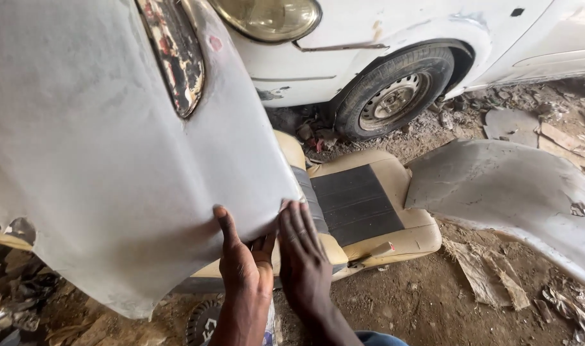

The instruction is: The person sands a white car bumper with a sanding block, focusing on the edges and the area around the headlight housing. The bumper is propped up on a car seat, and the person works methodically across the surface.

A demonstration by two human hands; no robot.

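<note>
Hands meet at the lower middle of the frame, both pressed against the bottom edge of a big grey panel (113, 160). The left hand (244, 272) lies with thumb raised along the panel's edge and fingers tucked behind it, so it seems to pinch the sheet, though the hidden fingers leave that uncertain. The right hand (303, 256) lies flat and open, fingers together, palm on the panel's lower right corner; it holds nothing. The panel fills the left half of the frame, leaning over a tan car seat (369, 211) with a black ribbed centre, which sits on the dirt floor (407, 295) at the centre. Its top, in the upper left, carries a long slot (177, 57) with rusted, flaking edges.

As a judgement: the grip is only at one corner, so the wide sheet could swing or slide off the seat if the flat hand slips on its dusty face. The thin edge under the thumb and the rusty slot could cut skin. The panel's ragged lower left edge could catch on the scrap (17, 295) lying there.

Further out, a second grey panel (510, 192) lies at right on the floor, among bits of cardboard (491, 275). A white car (382, 38) with a headlamp (270, 18) and a wheel (395, 93) stands across the top.
</note>
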